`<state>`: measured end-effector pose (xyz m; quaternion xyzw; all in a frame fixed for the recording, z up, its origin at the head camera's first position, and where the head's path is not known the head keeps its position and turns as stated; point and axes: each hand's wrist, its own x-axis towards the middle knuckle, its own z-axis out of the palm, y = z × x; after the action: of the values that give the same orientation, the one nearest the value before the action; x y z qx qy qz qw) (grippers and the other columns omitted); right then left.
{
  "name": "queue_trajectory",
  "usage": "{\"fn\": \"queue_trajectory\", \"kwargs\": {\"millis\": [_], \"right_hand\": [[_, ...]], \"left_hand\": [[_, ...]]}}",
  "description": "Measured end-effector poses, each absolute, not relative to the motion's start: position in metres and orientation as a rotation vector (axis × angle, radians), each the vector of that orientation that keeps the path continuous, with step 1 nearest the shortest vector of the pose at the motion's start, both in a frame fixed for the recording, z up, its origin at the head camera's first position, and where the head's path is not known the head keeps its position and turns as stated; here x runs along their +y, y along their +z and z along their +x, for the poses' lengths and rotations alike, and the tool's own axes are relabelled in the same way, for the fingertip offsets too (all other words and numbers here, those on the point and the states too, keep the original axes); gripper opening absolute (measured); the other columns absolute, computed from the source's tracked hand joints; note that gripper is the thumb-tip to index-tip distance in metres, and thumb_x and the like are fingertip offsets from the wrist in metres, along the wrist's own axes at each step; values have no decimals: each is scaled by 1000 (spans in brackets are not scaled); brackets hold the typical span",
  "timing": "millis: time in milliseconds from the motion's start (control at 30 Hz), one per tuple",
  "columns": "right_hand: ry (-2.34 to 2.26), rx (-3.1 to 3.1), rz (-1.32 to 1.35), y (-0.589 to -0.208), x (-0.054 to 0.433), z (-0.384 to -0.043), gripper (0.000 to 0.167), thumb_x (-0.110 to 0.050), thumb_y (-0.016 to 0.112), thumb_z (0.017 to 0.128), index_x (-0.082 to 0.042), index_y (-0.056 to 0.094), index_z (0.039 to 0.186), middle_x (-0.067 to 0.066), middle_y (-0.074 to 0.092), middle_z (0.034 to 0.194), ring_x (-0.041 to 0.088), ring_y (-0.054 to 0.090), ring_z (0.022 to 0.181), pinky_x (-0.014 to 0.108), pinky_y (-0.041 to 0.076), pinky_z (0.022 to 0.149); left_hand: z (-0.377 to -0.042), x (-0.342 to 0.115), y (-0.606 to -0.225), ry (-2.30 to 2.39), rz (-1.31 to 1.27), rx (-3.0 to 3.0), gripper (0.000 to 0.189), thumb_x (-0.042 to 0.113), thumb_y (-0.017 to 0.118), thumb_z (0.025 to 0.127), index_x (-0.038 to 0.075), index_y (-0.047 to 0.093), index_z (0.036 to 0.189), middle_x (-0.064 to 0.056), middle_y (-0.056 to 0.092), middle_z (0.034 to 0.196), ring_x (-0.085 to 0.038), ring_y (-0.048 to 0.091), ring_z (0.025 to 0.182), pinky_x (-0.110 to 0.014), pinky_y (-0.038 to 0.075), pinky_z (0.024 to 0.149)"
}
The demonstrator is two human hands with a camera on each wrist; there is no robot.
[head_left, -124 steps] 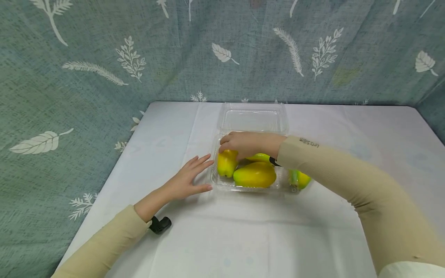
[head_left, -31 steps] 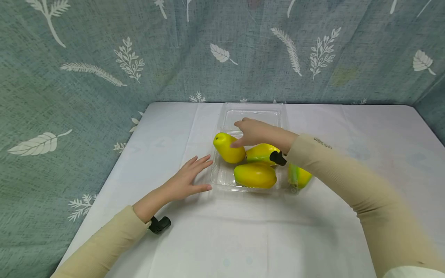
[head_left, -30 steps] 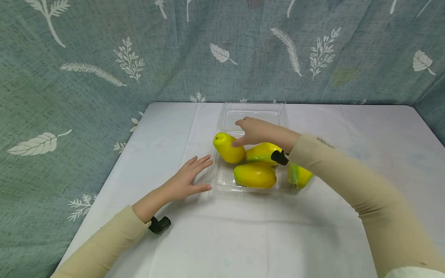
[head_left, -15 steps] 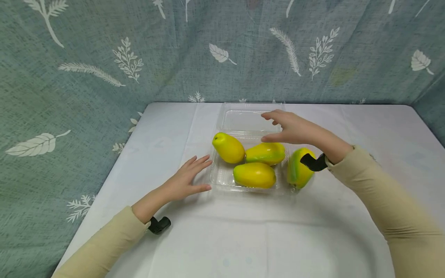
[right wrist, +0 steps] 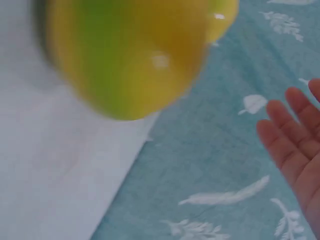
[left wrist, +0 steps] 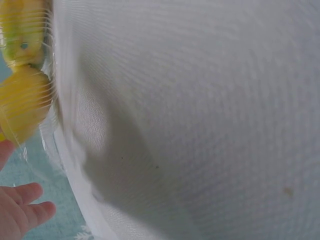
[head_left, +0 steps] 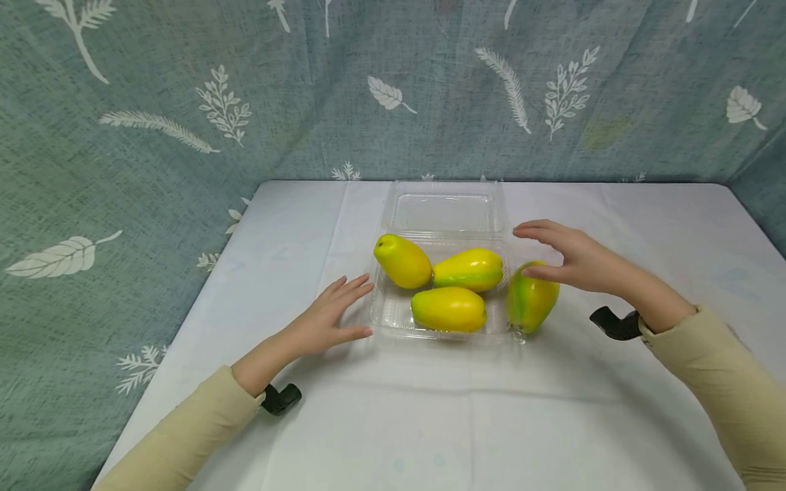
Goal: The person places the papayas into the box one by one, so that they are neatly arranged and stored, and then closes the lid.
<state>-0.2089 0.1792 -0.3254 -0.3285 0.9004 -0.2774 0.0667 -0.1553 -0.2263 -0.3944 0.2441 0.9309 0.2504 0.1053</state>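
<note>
A clear plastic clamshell box (head_left: 393, 320) lies on the white tabletop with its lid (head_left: 445, 213) folded back. Three yellow-green papayas are in its base: one at the back left (head_left: 403, 261), another at the back right (head_left: 469, 270) and the last at the front (head_left: 449, 309). Just outside the right wall is a further papaya (head_left: 531, 300), large and blurred in the right wrist view. Over its far end hovers my right hand (head_left: 574, 259), fingers extended, thumb overlapping it; whether they touch I cannot tell. My left hand (head_left: 328, 317) holds nothing, its fingers spread beside the box's left wall.
A white cloth covers the table (head_left: 417, 423). Blue-green curtain fabric (head_left: 344, 88) with white leaf prints hangs behind the far edge and along the left side. A black wrist camera (head_left: 282, 399) sits on the left wrist, another camera (head_left: 614, 323) on the right.
My right hand has left the back-left papaya and moved right, to the papaya outside the box. That back-left papaya now lies turned and farther back than 4 s ago. The left hand stays put.
</note>
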Motion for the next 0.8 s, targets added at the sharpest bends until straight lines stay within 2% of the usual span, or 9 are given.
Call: {"fn": "queue_trajectory", "kwargs": {"millis": [200,433,500,567,633,700,800], "right_hand": [[-782,2697,-1099,-350,196,-201,55,-15,69,81,2,47,128,17,44,134,35,42,122,51,40,94],[-677,2730,-1214,-372,204,-198,52,-14,72,78,-1,53,124,13,47,134,35,41,123,47,39,94],[-652,2757,-1251,-376,206,-196,50,-14,73,77,-2,55,122,12,48,133,35,40,123,41,39,96],[-650,2783,-1292,-379,208,-196,49,-13,74,76,-3,57,121,11,49,131,34,40,122,28,38,100],[-651,2807,-1357,-382,210,-196,50,-11,76,73,-4,57,119,10,51,128,32,42,120,21,36,100],[-641,2826,-1435,-384,212,-196,53,-10,78,69,-5,58,118,12,52,123,31,44,116,22,38,96],[-592,2858,-1517,-384,214,-197,57,-10,82,63,-5,60,115,13,52,116,29,45,107,36,43,84]], "left_hand": [[-155,-227,-393,735,714,2744,74,47,62,83,16,32,143,1,19,152,-40,9,138,-63,18,103],[-154,-227,-393,739,711,2741,75,49,61,83,15,31,143,1,18,153,-40,9,138,-64,18,103],[-154,-227,-393,743,714,2740,75,49,61,83,16,31,143,1,18,153,-39,9,138,-64,18,103],[-154,-227,-394,745,718,2740,76,50,61,83,16,31,143,1,18,153,-39,9,138,-64,17,103],[-154,-227,-394,746,719,2742,75,49,61,83,16,31,143,1,18,153,-39,9,138,-63,17,103],[-154,-227,-394,749,719,2741,75,47,62,83,15,31,143,1,18,153,-40,9,138,-63,17,103],[-155,-227,-395,748,719,2743,74,46,62,83,15,31,143,1,18,153,-40,9,138,-64,17,104]]}}
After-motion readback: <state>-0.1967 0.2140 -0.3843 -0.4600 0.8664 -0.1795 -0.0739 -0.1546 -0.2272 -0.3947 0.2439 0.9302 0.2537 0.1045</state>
